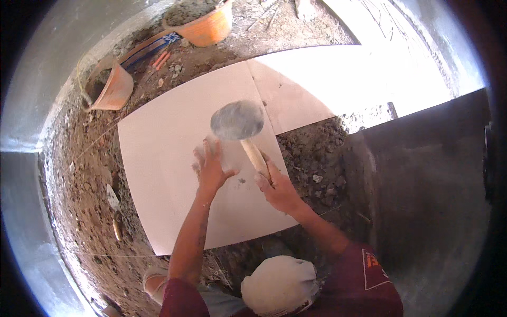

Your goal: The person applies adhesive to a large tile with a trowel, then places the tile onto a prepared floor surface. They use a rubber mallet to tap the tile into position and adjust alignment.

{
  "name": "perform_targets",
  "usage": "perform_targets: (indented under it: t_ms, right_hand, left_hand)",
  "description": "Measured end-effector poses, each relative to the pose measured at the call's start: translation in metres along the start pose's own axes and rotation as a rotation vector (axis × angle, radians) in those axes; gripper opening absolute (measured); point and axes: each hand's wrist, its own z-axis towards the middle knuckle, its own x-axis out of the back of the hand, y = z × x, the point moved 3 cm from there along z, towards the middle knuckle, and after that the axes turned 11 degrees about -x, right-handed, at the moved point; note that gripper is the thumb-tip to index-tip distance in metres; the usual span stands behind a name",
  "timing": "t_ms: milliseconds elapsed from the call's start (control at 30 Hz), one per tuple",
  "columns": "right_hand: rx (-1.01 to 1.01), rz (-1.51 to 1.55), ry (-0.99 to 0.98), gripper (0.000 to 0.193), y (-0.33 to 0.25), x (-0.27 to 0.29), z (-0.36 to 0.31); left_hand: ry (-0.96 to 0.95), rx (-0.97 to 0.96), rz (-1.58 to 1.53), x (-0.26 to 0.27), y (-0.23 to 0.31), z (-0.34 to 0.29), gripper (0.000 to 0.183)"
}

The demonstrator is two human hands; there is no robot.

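Had the front slab (158,174) on soil (87,179), a trowel (112,197) to its left, the left fingers (207,151) upon it, the mallet (237,120) above it in the right fingers (273,173), the rear slab (288,98) along its right edge, and, beyond it, the near bucket (113,91) left of the far bucket (207,29).

- mallet (240,127): dark grey head, pale tan handle
- big tile (163,142): plain off-white, kinda pinkish
- buckets (208,27): both faded orange
- dirt (90,185): just brown
- sleeves (346,277): maroon, white-and-orange print on one
- cap (277,285): off-white
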Motion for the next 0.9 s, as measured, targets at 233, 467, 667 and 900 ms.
perform_targets:
  t_ms: [233,467,667,900]
  right_hand:
    - [0.121,-0.057,0.219,0.060,-0.025,-0.007,0.027]
    - [-0.134,-0.388,0.122,0.062,-0.035,0.012,0.061]
    - [0.483,-0.205,0.568,0.059,-0.046,-0.007,0.059]
    - [0.057,-0.188,0.193,0.062,-0.070,0.011,0.062]
  left_hand:
    - [0.007,0.033,0.051,0.001,0.002,0.002,0.126]
    - [0.004,0.019,0.107,0.005,0.009,0.004,0.126]
    - [0.050,0.011,0.113,0.000,0.004,0.002,0.125]
    - [-0.003,0.006,0.154,-0.006,-0.001,0.002,0.124]
